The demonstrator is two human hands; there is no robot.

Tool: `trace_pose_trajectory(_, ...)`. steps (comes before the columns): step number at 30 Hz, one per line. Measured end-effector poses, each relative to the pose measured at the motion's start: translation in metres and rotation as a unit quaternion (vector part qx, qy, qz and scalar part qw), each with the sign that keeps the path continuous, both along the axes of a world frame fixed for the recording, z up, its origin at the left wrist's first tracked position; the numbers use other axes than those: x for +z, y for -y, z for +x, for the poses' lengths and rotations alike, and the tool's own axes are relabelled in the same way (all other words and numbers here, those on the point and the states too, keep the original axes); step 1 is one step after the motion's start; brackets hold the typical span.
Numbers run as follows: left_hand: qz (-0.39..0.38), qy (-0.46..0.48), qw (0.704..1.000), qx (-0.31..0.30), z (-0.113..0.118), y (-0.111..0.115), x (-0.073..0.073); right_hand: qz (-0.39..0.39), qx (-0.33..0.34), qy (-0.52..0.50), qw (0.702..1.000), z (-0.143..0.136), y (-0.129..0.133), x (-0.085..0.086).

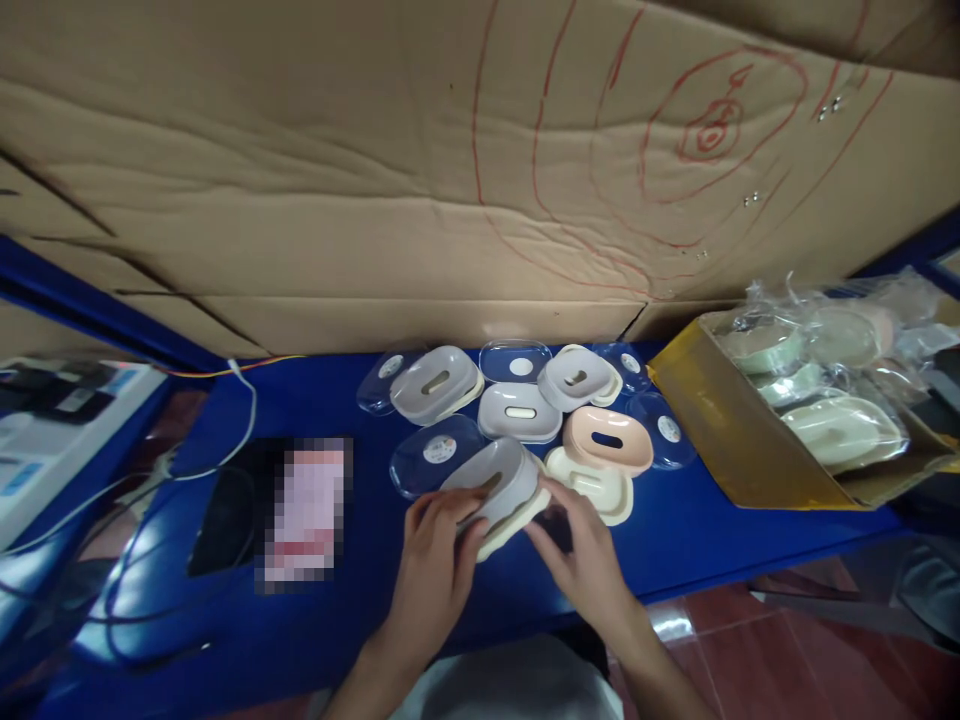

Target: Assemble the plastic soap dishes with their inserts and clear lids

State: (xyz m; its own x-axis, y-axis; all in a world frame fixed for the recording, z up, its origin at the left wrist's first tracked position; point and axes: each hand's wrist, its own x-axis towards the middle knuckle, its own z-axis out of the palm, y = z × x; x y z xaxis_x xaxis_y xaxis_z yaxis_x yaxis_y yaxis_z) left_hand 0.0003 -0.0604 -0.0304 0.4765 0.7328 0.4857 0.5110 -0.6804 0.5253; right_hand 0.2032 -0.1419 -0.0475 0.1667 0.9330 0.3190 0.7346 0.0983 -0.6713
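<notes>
The left hand [442, 535] of the person grasps a grey oval soap dish body [517, 462] at its left end, with the fingers over the rim and the thumb at the near side. The right hand [583, 548] holds the other end, with the fingers at the edge of a cream oval base [514, 528], which lies along the lower side of the grey body. This dish is tilted, just above or on the blue table [712, 535]; I cannot tell if it touches. I also cannot tell if the 2 parts are fully joined, because the fingers hide much of the seam. To handle them well, I think it is good to keep both long sides parallel, support the base from below and let the thumbs feel the edge for an equal gap at both ends. Pressure on only 1 corner could make the base slip or sit crooked, and a hard squeeze may bend the thin rim. Just behind is a clear lid with a round sticker [411, 462]; to the right, a peach soap dish body [637, 440] is beside a cream tray [596, 487]. Farther right, a cardboard box [697, 400] holds plastic-wrapped dishes [847, 432]
</notes>
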Motion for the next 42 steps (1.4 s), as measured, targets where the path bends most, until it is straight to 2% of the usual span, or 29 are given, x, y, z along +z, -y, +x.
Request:
trace_pose_trajectory(3, 0.009, 0.0, 1.0, 0.017, -0.006, -0.003, 0.006, 0.032, 0.007, 0.046, 0.998, 0.021, -0.004, 0.011)
trace_pose_trajectory(7, 0.04, -0.016, 0.998, 0.04, -0.008, -0.016, 0.013, 0.057, 0.006, 0.062, 0.996, 0.031, -0.004, 0.016)
trace_pose_trajectory(9, 0.061, -0.045, 0.996, 0.053, -0.004, -0.025, 0.012, 0.063, -0.027, 0.02, 0.997, 0.034, -0.003, 0.016)
trace_pose_trajectory(13, 0.094, -0.117, 0.986, 0.07, 0.012, -0.036, 0.005, 0.046, -0.136, -0.091, 0.985, 0.055, -0.005, 0.013)
trace_pose_trajectory(17, 0.085, -0.2, 0.975, 0.036, 0.026, -0.035, -0.002, 0.027, -0.204, -0.165, 0.965, 0.082, -0.01, 0.008)
trace_pose_trajectory(19, 0.078, -0.207, 0.975, 0.021, 0.028, -0.033, -0.002, 0.018, -0.195, -0.188, 0.962, 0.089, -0.009, 0.007)
trace_pose_trajectory(22, 0.074, -0.203, 0.976, 0.034, 0.026, -0.037, -0.001, 0.002, -0.116, -0.161, 0.98, 0.094, -0.01, 0.012)
trace_pose_trajectory(25, 0.06, -0.217, 0.97, 0.094, 0.02, -0.046, -0.003, -0.02, 0.018, -0.015, 1.0, 0.099, -0.02, 0.02)
trace_pose_trajectory(28, 0.021, -0.22, 0.964, 0.151, 0.013, -0.053, -0.006, -0.039, 0.094, 0.169, 0.98, 0.109, -0.04, 0.022)
trace_pose_trajectory(31, -0.014, -0.186, 0.969, 0.161, 0.004, -0.055, -0.007, -0.049, 0.078, 0.257, 0.962, 0.122, -0.057, 0.015)
trace_pose_trajectory(36, -0.032, -0.05, 0.983, 0.173, -0.014, -0.055, -0.003, -0.026, 0.035, 0.258, 0.965, 0.135, -0.061, 0.004)
trace_pose_trajectory(39, -0.042, -0.016, 0.982, 0.181, -0.021, -0.059, -0.002, -0.006, 0.019, 0.25, 0.968, 0.132, -0.059, 0.008)
trace_pose_trajectory(42, -0.049, -0.018, 0.982, 0.179, -0.022, -0.065, 0.0, 0.002, -0.023, 0.214, 0.977, 0.129, -0.058, 0.019)
